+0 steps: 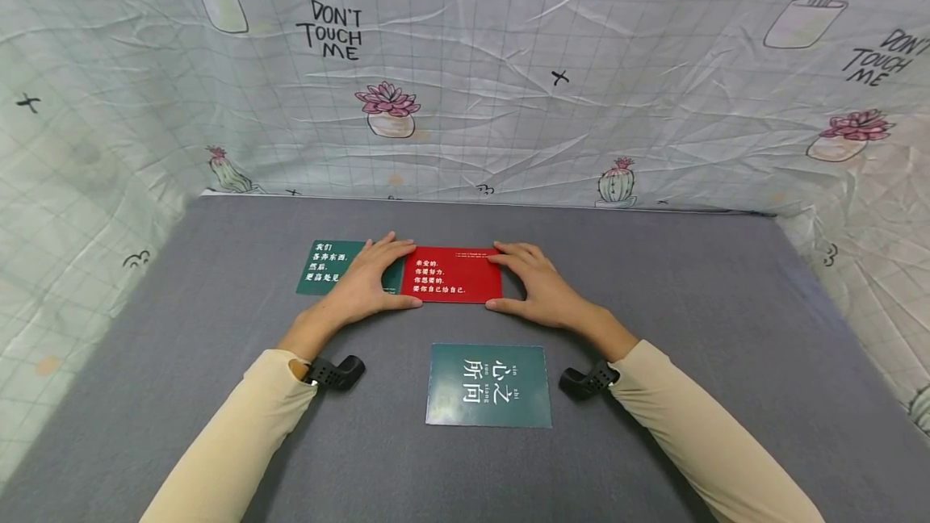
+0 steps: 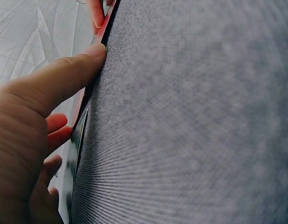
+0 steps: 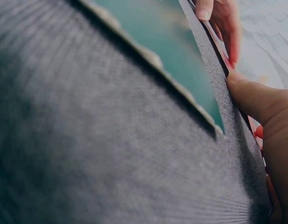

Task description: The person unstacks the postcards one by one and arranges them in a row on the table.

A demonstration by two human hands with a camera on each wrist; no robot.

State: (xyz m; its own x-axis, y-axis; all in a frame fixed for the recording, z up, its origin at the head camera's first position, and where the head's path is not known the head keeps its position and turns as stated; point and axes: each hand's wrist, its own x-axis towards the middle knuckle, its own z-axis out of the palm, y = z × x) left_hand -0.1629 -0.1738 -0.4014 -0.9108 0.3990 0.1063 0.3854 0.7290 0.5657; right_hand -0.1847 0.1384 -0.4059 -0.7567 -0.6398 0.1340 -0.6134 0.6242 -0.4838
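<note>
A red card [image 1: 452,269] with white Chinese writing lies flat between both hands at the table's far middle. My left hand [image 1: 366,277] holds it at the left end, thumb on the near edge and fingers at the far edge. At the other end my right hand [image 1: 541,287] grips it the same way, thumb at the near corner. A green card [image 1: 327,265] with white writing lies directly left of the red one, partly hidden under my left hand. In the left wrist view the thumb [image 2: 92,51] touches the red card's edge.
Closer to me lies another dark green card [image 1: 488,406], its large white characters turned sideways; its edge looms in the right wrist view. Grey cloth covers the table [image 1: 182,394]. A patterned white curtain [image 1: 479,127] rises behind the far edge and along both sides.
</note>
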